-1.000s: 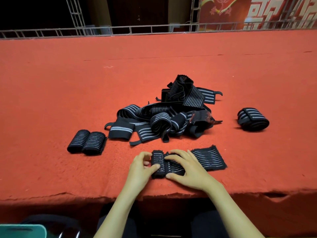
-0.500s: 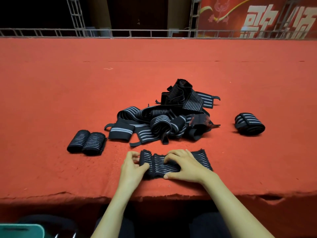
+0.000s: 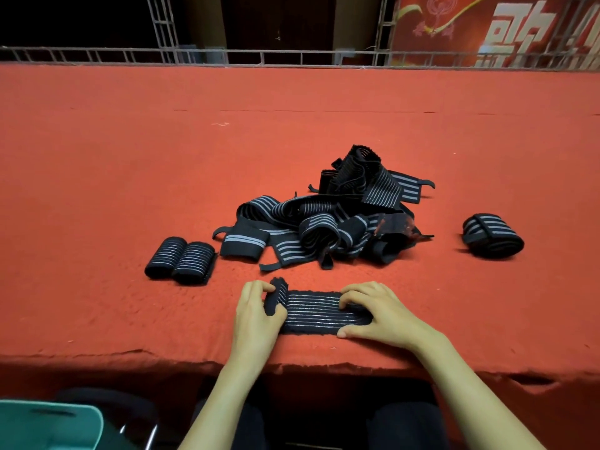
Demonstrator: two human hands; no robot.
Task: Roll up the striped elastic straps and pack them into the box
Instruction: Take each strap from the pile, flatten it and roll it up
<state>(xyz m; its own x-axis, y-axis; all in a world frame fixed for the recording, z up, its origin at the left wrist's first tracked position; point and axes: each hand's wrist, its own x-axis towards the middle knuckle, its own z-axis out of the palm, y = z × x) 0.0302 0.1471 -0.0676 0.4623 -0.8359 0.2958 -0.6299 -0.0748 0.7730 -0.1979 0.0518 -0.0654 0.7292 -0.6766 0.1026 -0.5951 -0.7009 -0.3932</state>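
Strap (image 3: 319, 312), striped elastic, lies flat near the front edge of the red-covered table (image 3: 130, 196). Left hand (image 3: 256, 316) pinches the started roll at its left end; right hand (image 3: 380, 315) presses the other end down. Judged light, soft and springy: hold the roll itself firmly, or it unwinds.

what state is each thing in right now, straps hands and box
strap under the hands: flat, left end rolled up
left hand: pinches the rolled end
right hand: presses the flat end down
two straps at left: rolled, side by side
strap at right: rolled
pile: loose, tangled
teal box: inside not visible
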